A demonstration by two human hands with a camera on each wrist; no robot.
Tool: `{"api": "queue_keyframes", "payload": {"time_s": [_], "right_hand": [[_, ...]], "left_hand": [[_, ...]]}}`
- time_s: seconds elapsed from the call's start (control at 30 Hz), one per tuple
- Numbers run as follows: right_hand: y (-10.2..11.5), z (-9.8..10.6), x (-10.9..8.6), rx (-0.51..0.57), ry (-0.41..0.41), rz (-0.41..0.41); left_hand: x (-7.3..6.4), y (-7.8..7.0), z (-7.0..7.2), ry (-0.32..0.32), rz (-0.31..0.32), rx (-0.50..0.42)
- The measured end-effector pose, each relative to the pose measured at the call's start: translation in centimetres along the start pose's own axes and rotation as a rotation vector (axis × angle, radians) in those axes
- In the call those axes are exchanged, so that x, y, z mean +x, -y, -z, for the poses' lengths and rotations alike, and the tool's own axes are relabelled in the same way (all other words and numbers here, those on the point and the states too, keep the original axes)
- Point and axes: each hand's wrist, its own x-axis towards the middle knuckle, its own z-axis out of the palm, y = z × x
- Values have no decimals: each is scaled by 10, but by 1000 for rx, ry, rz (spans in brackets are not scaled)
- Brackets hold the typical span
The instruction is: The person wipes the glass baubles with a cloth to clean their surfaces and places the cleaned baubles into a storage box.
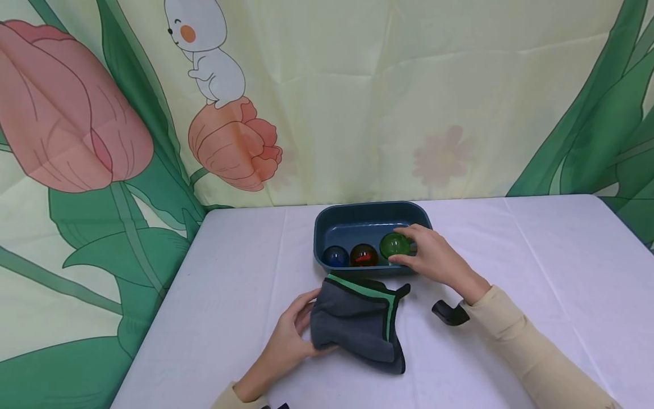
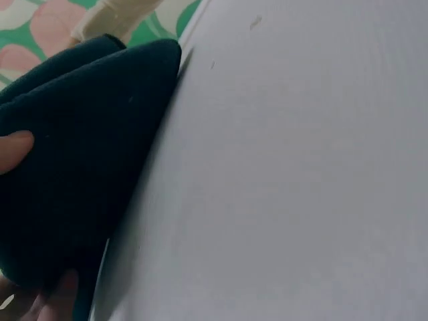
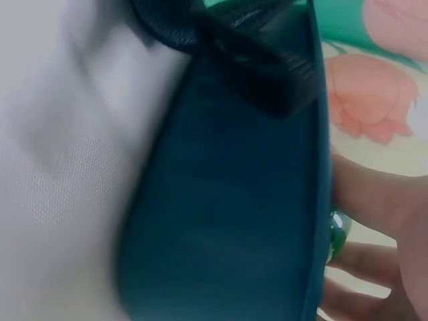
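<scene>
A dark grey cloth pouch (image 1: 347, 326) with green and black trim lies in front of the blue tray (image 1: 352, 232). My left hand (image 1: 287, 338) grips its left side; in the left wrist view a fingertip (image 2: 15, 150) lies on the dark cloth. My right hand (image 1: 434, 254) reaches over the tray's right side and holds a green glass ball (image 1: 394, 245) between thumb and fingers. Left of that ball, a red ball (image 1: 364, 255) and a blue ball (image 1: 335, 256) sit side by side along the tray's near wall. The pouch's inside is hidden.
The white-covered table (image 1: 245, 284) extends on both sides of the tray. Behind it hangs a curtain (image 1: 347, 113) printed with tulips and a white animal. A black strap piece (image 1: 451, 313) sticks out by my right cuff.
</scene>
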Motion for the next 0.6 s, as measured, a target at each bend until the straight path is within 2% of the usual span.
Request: {"api": "queue_keyframes", "payload": {"time_s": [0.23, 0.43, 0.6], "right_hand": [[-6, -4, 6, -34, 46, 2], [-6, -4, 12, -64, 99, -4], [-4, -3, 15, -85, 141, -28]], "left_hand": [[-3, 2, 11, 79, 66, 76], [-8, 1, 16, 98, 146, 88], [-10, 0, 18, 115, 153, 143]]}}
